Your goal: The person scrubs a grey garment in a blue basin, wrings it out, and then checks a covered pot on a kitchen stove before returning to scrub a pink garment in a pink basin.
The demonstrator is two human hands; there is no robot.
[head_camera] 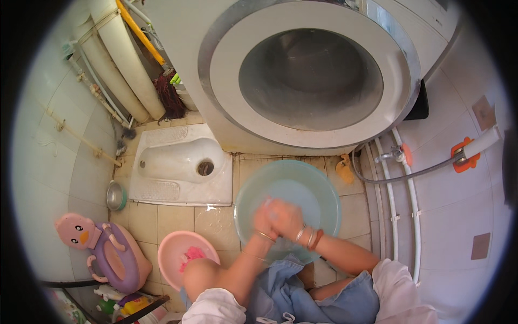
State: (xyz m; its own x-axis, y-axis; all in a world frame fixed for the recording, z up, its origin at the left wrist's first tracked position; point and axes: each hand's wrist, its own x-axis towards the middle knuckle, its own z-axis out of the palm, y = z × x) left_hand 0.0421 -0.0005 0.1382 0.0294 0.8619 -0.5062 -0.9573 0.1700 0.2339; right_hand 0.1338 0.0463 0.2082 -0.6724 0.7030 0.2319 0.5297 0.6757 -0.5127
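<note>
Both of my hands meet over a translucent teal plastic basin (330, 202) that holds water. My left hand (265, 218), with a thin bangle at its wrist, presses against my right hand (286, 216), which wears silver bangles and a reddish-brown band. The hands are blurred. A small pale or pinkish bit shows between the fingers, too unclear to name. Left of the teal basin, a pink plastic basin (168, 263) stands on the floor with bright pink cloth (193, 254) in it, partly hidden by my knee.
A front-loading washing machine (226, 139) stands ahead. A squat toilet (182, 162) lies left of it. At lower left are a purple-pink duck child's toilet seat (121, 259) and a small metal bowl (116, 196). Water pipes (390, 194) and a grey hose (425, 174) run along the right wall.
</note>
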